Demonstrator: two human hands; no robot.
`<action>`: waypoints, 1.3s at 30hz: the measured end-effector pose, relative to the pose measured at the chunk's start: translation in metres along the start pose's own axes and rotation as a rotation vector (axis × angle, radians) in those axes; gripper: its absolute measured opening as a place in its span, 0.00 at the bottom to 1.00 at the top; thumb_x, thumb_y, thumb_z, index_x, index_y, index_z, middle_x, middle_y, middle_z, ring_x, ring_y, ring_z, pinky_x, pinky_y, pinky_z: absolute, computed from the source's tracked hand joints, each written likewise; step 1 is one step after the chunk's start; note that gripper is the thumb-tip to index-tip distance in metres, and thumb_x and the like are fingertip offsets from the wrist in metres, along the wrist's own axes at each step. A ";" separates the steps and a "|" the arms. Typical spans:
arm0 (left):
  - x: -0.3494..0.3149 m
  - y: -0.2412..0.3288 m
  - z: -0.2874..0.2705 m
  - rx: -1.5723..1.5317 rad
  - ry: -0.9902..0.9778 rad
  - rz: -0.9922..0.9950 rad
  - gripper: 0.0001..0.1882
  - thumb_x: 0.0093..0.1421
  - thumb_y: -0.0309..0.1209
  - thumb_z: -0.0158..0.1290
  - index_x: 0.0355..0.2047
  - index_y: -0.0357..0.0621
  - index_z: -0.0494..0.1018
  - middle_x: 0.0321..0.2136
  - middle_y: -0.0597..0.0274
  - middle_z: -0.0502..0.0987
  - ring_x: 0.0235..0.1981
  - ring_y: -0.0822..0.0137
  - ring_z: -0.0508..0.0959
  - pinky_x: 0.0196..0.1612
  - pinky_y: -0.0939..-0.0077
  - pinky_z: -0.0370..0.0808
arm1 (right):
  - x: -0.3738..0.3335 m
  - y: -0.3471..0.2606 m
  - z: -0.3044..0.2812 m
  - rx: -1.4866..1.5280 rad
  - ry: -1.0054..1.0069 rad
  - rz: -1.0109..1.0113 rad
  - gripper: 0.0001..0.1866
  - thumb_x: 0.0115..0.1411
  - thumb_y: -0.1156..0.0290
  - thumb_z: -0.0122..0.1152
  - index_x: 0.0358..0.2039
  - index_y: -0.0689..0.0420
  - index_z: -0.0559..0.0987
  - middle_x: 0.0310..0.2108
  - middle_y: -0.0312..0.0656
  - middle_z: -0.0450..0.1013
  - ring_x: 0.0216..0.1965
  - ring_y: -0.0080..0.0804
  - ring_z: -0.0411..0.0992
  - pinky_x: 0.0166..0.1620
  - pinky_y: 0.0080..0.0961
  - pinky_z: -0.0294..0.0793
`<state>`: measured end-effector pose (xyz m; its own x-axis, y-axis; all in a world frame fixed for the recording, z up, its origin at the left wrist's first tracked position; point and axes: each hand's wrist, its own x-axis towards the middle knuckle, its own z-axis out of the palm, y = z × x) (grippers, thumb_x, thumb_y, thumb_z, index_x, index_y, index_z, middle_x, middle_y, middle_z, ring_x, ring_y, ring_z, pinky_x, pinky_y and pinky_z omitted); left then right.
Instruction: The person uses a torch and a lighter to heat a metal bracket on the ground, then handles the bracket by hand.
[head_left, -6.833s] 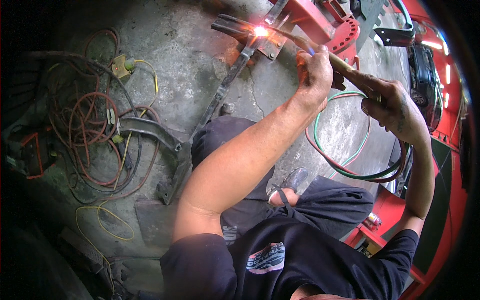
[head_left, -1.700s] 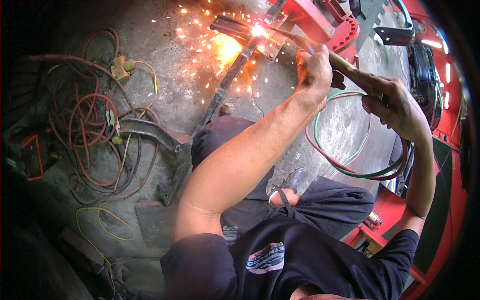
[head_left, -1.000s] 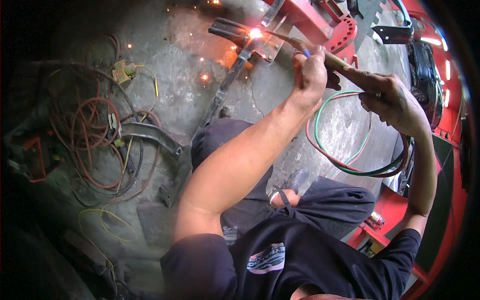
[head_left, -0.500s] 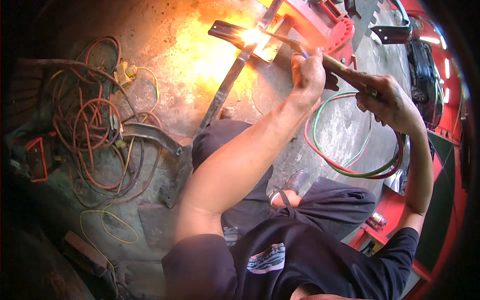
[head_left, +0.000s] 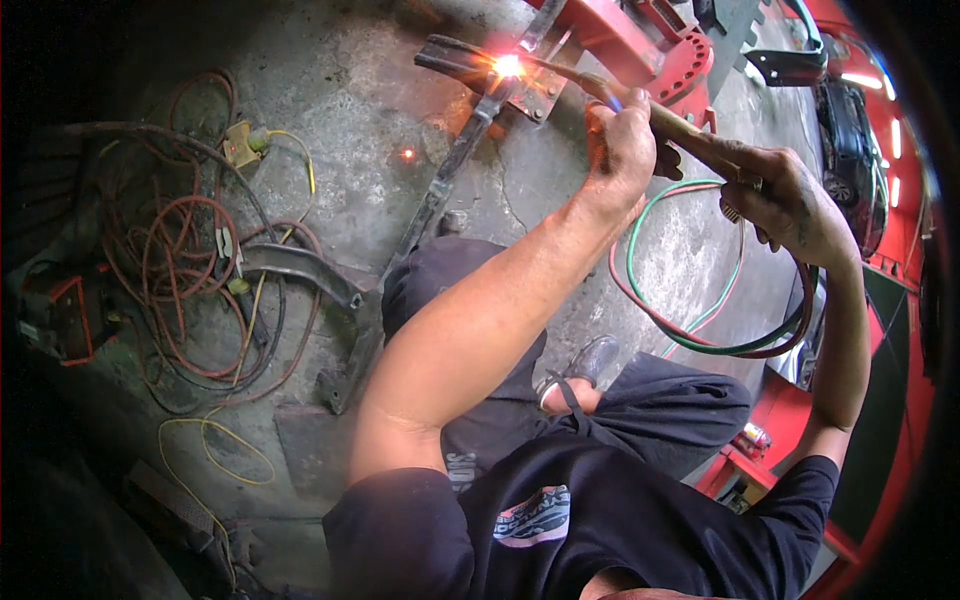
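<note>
The left hand (head_left: 622,150) is closed around the forward part of a cutting torch (head_left: 690,135), and the right hand (head_left: 790,205) is closed on its rear handle. The torch tip burns brightly against a dark metal bar (head_left: 455,60) lying on the concrete floor (head_left: 360,120), beside a red steel frame (head_left: 620,35). Green and red hoses (head_left: 700,335) loop under the right forearm. Tangled orange cables (head_left: 180,290) lie well to the left, with the person's knee (head_left: 450,280) between.
</note>
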<state>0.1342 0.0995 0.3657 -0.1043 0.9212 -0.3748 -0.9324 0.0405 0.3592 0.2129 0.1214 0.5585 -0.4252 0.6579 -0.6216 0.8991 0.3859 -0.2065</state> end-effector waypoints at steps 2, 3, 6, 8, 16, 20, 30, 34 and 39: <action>0.001 0.000 0.001 -0.004 0.023 -0.028 0.17 0.73 0.39 0.40 0.39 0.37 0.71 0.28 0.50 0.79 0.22 0.58 0.79 0.23 0.60 0.79 | 0.001 0.000 -0.002 -0.007 -0.007 0.029 0.33 0.57 0.72 0.53 0.67 0.46 0.71 0.20 0.33 0.68 0.16 0.17 0.63 0.20 0.23 0.67; 0.000 0.000 0.002 -0.006 0.038 -0.027 0.17 0.73 0.39 0.41 0.39 0.37 0.71 0.28 0.50 0.79 0.22 0.58 0.79 0.23 0.60 0.79 | 0.001 0.000 -0.002 -0.013 -0.013 0.059 0.33 0.58 0.72 0.53 0.67 0.47 0.71 0.21 0.33 0.68 0.16 0.17 0.63 0.20 0.22 0.67; 0.000 0.002 0.004 -0.011 0.059 -0.033 0.17 0.73 0.39 0.41 0.39 0.37 0.71 0.27 0.51 0.79 0.21 0.59 0.78 0.22 0.61 0.78 | 0.002 0.001 -0.002 -0.032 -0.004 0.042 0.32 0.59 0.72 0.54 0.67 0.46 0.71 0.21 0.33 0.68 0.16 0.17 0.63 0.20 0.22 0.67; -0.001 0.002 0.003 -0.014 0.064 -0.040 0.17 0.73 0.39 0.41 0.39 0.37 0.71 0.27 0.52 0.78 0.21 0.59 0.78 0.22 0.61 0.78 | 0.002 0.001 -0.003 -0.026 -0.009 0.037 0.32 0.59 0.72 0.54 0.66 0.47 0.71 0.21 0.33 0.68 0.16 0.17 0.64 0.20 0.22 0.67; -0.008 0.010 0.003 -0.018 -0.022 -0.038 0.17 0.73 0.39 0.42 0.38 0.36 0.70 0.27 0.52 0.78 0.22 0.60 0.78 0.21 0.62 0.77 | 0.004 0.001 -0.005 -0.038 -0.012 0.051 0.32 0.58 0.71 0.54 0.66 0.51 0.71 0.20 0.34 0.70 0.15 0.18 0.66 0.20 0.22 0.69; -0.009 0.011 0.009 -0.033 0.032 -0.010 0.27 0.73 0.40 0.37 0.25 0.35 0.75 0.18 0.55 0.76 0.13 0.64 0.75 0.15 0.69 0.74 | 0.002 0.000 -0.006 -0.009 -0.013 0.042 0.34 0.56 0.72 0.54 0.66 0.52 0.71 0.21 0.34 0.70 0.16 0.18 0.66 0.20 0.22 0.69; -0.005 0.009 0.002 -0.001 -0.017 -0.035 0.19 0.73 0.40 0.42 0.36 0.36 0.73 0.26 0.52 0.78 0.21 0.60 0.78 0.22 0.62 0.78 | 0.005 0.002 -0.005 0.019 -0.018 0.020 0.35 0.54 0.73 0.55 0.66 0.52 0.71 0.21 0.34 0.71 0.16 0.18 0.66 0.20 0.22 0.69; -0.005 0.006 0.002 -0.029 -0.028 -0.008 0.19 0.73 0.40 0.42 0.36 0.36 0.72 0.26 0.53 0.78 0.20 0.60 0.77 0.22 0.62 0.78 | 0.005 0.004 -0.006 0.021 -0.023 0.029 0.35 0.55 0.73 0.54 0.66 0.53 0.70 0.21 0.35 0.71 0.16 0.19 0.67 0.20 0.23 0.70; -0.002 0.005 0.003 -0.022 -0.004 -0.010 0.17 0.74 0.39 0.42 0.37 0.37 0.70 0.26 0.53 0.77 0.20 0.61 0.77 0.20 0.62 0.77 | 0.005 0.008 -0.003 0.012 0.003 0.014 0.33 0.58 0.71 0.55 0.66 0.53 0.70 0.21 0.36 0.71 0.16 0.19 0.68 0.20 0.23 0.69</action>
<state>0.1305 0.0986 0.3708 -0.0939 0.9225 -0.3743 -0.9406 0.0410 0.3371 0.2180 0.1300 0.5560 -0.4128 0.6648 -0.6226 0.9062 0.3690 -0.2068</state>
